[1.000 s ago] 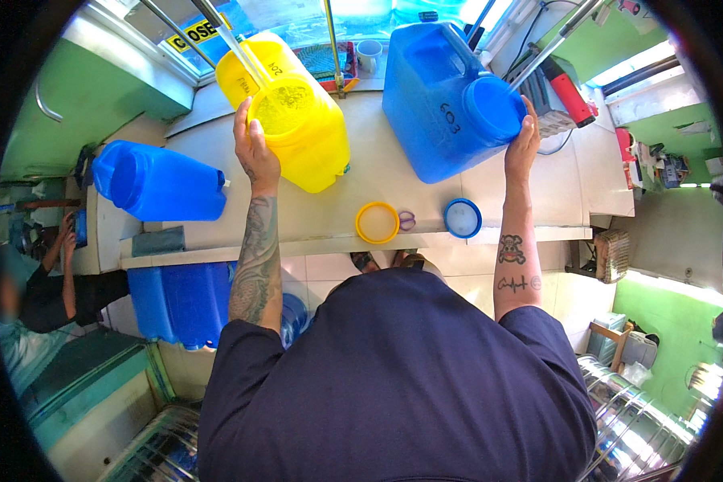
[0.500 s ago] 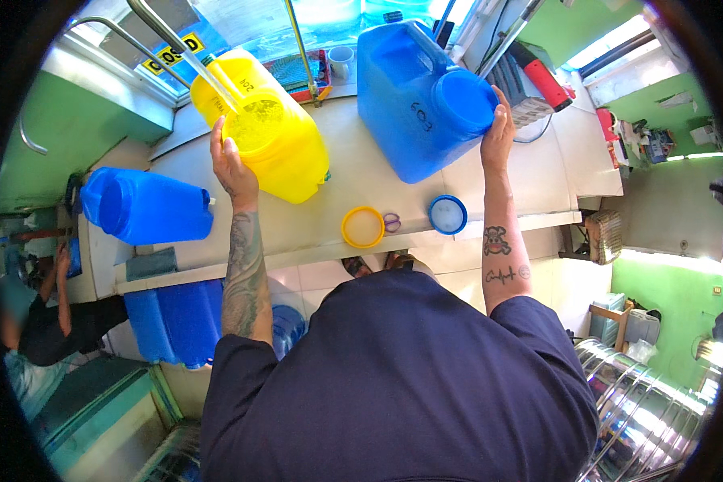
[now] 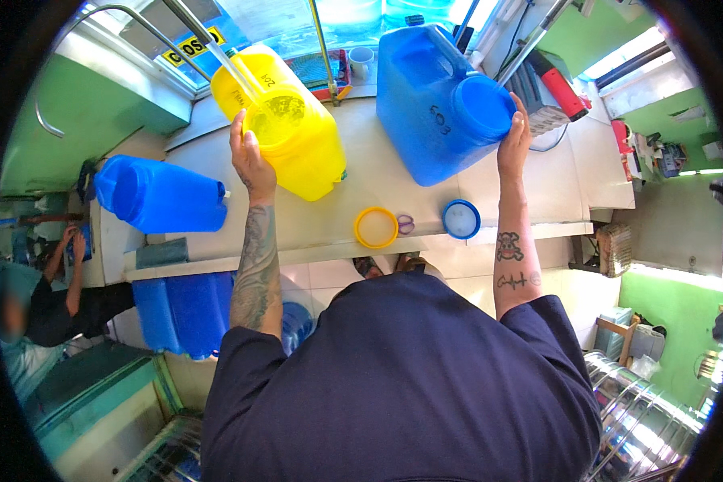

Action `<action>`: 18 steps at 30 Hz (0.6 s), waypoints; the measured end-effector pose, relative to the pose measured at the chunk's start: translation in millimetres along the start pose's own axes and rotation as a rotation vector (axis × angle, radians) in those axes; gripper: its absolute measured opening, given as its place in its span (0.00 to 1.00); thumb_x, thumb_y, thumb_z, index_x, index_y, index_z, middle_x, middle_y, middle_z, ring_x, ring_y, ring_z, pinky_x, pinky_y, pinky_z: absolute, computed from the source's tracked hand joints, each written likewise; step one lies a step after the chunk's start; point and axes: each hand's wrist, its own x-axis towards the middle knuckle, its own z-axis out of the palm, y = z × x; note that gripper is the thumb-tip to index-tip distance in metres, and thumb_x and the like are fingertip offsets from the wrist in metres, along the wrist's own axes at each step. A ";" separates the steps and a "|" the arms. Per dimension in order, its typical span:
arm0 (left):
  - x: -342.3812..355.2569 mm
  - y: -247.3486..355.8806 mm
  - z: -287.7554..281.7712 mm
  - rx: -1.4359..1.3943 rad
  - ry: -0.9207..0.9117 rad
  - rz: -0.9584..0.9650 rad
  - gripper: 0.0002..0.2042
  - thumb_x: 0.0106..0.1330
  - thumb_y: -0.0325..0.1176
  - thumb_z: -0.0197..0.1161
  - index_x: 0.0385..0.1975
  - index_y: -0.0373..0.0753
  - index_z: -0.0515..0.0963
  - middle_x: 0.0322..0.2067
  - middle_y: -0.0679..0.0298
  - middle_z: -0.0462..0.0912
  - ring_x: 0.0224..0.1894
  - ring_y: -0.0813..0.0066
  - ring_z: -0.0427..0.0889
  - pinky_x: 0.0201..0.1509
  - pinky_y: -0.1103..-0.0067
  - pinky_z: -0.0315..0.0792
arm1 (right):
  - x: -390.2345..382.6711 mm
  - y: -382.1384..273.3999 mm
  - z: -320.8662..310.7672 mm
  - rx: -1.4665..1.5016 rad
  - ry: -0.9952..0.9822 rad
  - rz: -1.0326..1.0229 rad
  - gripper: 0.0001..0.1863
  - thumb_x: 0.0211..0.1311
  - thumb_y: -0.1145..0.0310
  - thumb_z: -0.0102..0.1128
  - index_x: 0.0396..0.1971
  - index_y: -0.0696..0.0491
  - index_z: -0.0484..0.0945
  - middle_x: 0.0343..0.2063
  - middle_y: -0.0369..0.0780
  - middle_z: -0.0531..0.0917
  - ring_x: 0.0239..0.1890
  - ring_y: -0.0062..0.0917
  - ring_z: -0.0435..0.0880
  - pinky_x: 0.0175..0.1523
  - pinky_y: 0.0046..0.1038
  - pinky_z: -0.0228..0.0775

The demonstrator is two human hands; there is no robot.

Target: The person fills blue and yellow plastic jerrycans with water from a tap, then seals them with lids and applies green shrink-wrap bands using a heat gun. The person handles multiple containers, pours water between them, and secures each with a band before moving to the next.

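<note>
My left hand (image 3: 254, 161) grips the near left rim of a yellow water jug (image 3: 317, 149), whose wide mouth is uncovered. A clear tube (image 3: 237, 71) reaches down into that mouth, where the water looks churned. On the right, my right hand (image 3: 515, 143) curls around the right side of the wide round neck of a blue water jug (image 3: 426, 120); whether the neck is covered I cannot tell. Both jugs stand on the pale counter (image 3: 313, 229). Near its front edge lie a yellow ring-shaped lid (image 3: 376, 245), purple-handled scissors (image 3: 406, 224) and a blue lid (image 3: 461, 219).
Another blue jug (image 3: 173, 197) stands at the counter's left end. More blue jugs (image 3: 185, 313) are below it. Behind the yellow jug are a white mug (image 3: 361, 61) and a red tray (image 3: 343, 80). A red cylindrical object (image 3: 561, 90) is at the back right. Another person (image 3: 56, 297) is at far left.
The whole view has shifted, so the counter and jugs appear a little farther right. Both hands keep their places on the jugs.
</note>
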 end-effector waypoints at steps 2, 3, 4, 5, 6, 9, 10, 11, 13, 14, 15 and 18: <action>0.0 -1.5 -0.6 0.007 -0.003 0.012 0.23 0.78 0.36 0.43 0.66 0.29 0.70 0.64 0.49 0.74 0.67 0.58 0.73 0.72 0.68 0.65 | -0.3 -1.0 -0.8 0.000 -0.008 -0.002 0.31 0.78 0.50 0.37 0.62 0.58 0.77 0.57 0.51 0.82 0.59 0.37 0.79 0.66 0.35 0.67; 0.0 -2.0 -0.9 0.012 -0.003 0.009 0.23 0.78 0.36 0.43 0.66 0.29 0.70 0.64 0.49 0.74 0.67 0.57 0.72 0.72 0.68 0.64 | -0.4 -1.8 -1.5 -0.002 -0.013 -0.012 0.31 0.78 0.50 0.36 0.62 0.59 0.77 0.57 0.50 0.82 0.60 0.37 0.79 0.66 0.35 0.66; 0.1 -2.5 -1.3 0.009 -0.005 0.011 0.23 0.78 0.36 0.43 0.66 0.29 0.70 0.64 0.49 0.74 0.67 0.57 0.72 0.72 0.68 0.64 | -0.6 -2.5 -2.1 -0.010 -0.022 0.010 0.32 0.79 0.50 0.36 0.63 0.59 0.76 0.58 0.50 0.81 0.61 0.37 0.78 0.67 0.35 0.66; 0.0 -2.8 -1.5 0.006 -0.007 0.013 0.23 0.78 0.36 0.43 0.66 0.30 0.70 0.64 0.49 0.74 0.67 0.57 0.72 0.72 0.68 0.64 | -0.8 -3.2 -2.7 -0.019 -0.033 0.023 0.32 0.79 0.49 0.36 0.64 0.59 0.76 0.59 0.50 0.80 0.62 0.37 0.77 0.68 0.35 0.65; 0.1 -3.0 -1.7 0.004 -0.009 0.016 0.23 0.78 0.36 0.43 0.66 0.30 0.70 0.64 0.49 0.74 0.67 0.57 0.72 0.72 0.68 0.64 | -0.9 -3.8 -3.3 -0.025 -0.041 0.024 0.33 0.79 0.48 0.35 0.65 0.59 0.75 0.60 0.50 0.79 0.63 0.36 0.77 0.69 0.35 0.64; 0.4 -3.1 -2.1 0.047 -0.005 0.034 0.23 0.78 0.36 0.43 0.65 0.30 0.70 0.64 0.49 0.74 0.66 0.57 0.73 0.72 0.68 0.64 | -0.7 -4.7 -3.6 -0.035 -0.046 0.009 0.33 0.79 0.48 0.35 0.65 0.59 0.75 0.60 0.50 0.79 0.62 0.37 0.77 0.68 0.34 0.65; 0.5 -3.0 -2.1 0.035 -0.010 0.034 0.23 0.78 0.36 0.43 0.65 0.30 0.70 0.64 0.49 0.74 0.66 0.57 0.73 0.72 0.68 0.64 | -0.6 -4.7 -3.5 -0.035 -0.043 0.016 0.33 0.79 0.48 0.35 0.65 0.59 0.75 0.60 0.50 0.79 0.62 0.37 0.77 0.68 0.34 0.65; 0.6 -2.9 -1.9 0.022 -0.012 0.025 0.23 0.78 0.36 0.43 0.65 0.30 0.70 0.64 0.48 0.74 0.66 0.57 0.73 0.72 0.68 0.64 | -0.4 -4.7 -3.2 -0.034 -0.042 0.017 0.33 0.79 0.48 0.35 0.64 0.59 0.75 0.60 0.50 0.79 0.62 0.37 0.77 0.68 0.34 0.65; 0.6 -2.7 -1.8 0.012 -0.012 0.023 0.22 0.78 0.36 0.43 0.65 0.30 0.70 0.64 0.48 0.74 0.66 0.57 0.73 0.72 0.68 0.64 | -0.2 -4.4 -2.5 -0.033 -0.032 0.007 0.33 0.79 0.48 0.35 0.64 0.59 0.76 0.59 0.50 0.80 0.61 0.37 0.78 0.67 0.34 0.65; 0.5 -2.8 -1.7 0.014 -0.010 0.031 0.22 0.78 0.36 0.43 0.65 0.30 0.70 0.64 0.48 0.74 0.66 0.57 0.73 0.72 0.68 0.64 | -0.1 -4.2 -2.1 -0.034 -0.023 -0.004 0.33 0.79 0.48 0.35 0.63 0.59 0.76 0.58 0.50 0.81 0.60 0.37 0.78 0.67 0.34 0.66; 0.4 -2.8 -1.7 0.018 -0.008 0.032 0.22 0.78 0.36 0.43 0.65 0.30 0.70 0.64 0.48 0.74 0.66 0.57 0.73 0.72 0.68 0.64 | -0.1 -4.1 -1.8 -0.032 -0.016 -0.020 0.32 0.79 0.48 0.35 0.62 0.58 0.77 0.57 0.50 0.82 0.60 0.37 0.79 0.66 0.35 0.66; -0.1 -3.5 -2.1 0.021 -0.013 0.048 0.22 0.78 0.36 0.44 0.65 0.30 0.70 0.64 0.48 0.74 0.66 0.57 0.73 0.72 0.68 0.64 | -0.4 -3.6 -1.5 0.002 -0.023 0.001 0.32 0.79 0.49 0.36 0.62 0.59 0.77 0.57 0.50 0.82 0.60 0.37 0.79 0.66 0.34 0.66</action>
